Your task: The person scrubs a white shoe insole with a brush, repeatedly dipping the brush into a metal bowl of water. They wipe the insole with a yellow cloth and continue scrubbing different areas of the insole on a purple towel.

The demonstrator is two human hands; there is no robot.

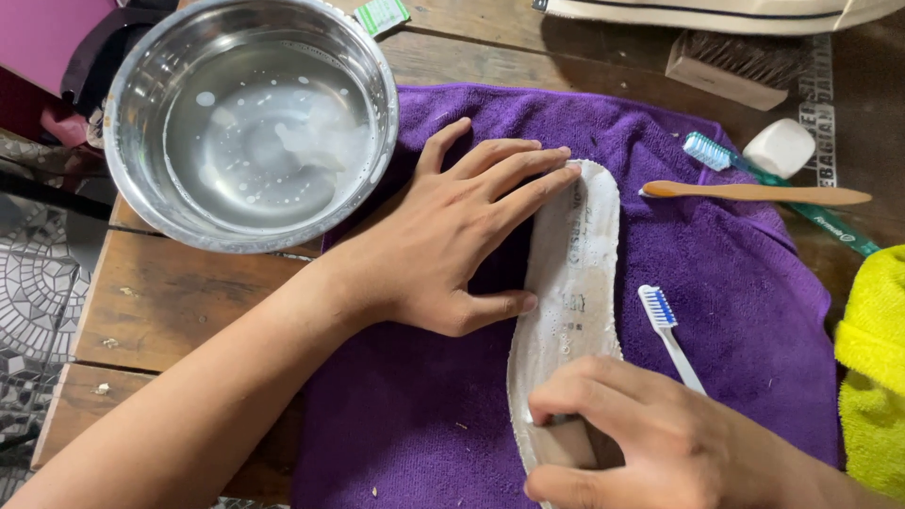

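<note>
A worn white shoe insole [577, 273] lies lengthwise on a purple towel [735, 311]. My left hand [452, 236] rests flat on the towel, its fingertips pressing the insole's left edge near the toe end. My right hand [650, 434] is closed on a small brush [564, 438] with a pale wooden block, held against the heel end of the insole. Soap bubbles speckle the insole's surface.
A steel bowl [141, 188] of soapy water sits at the upper left. A blue-bristled toothbrush [669, 339] lies beside the insole; another toothbrush [782, 193], a wooden-handled tool [754, 192], a white block [780, 147] and a scrub brush [726, 71] lie at the back. A yellow cloth [872, 368] is at right.
</note>
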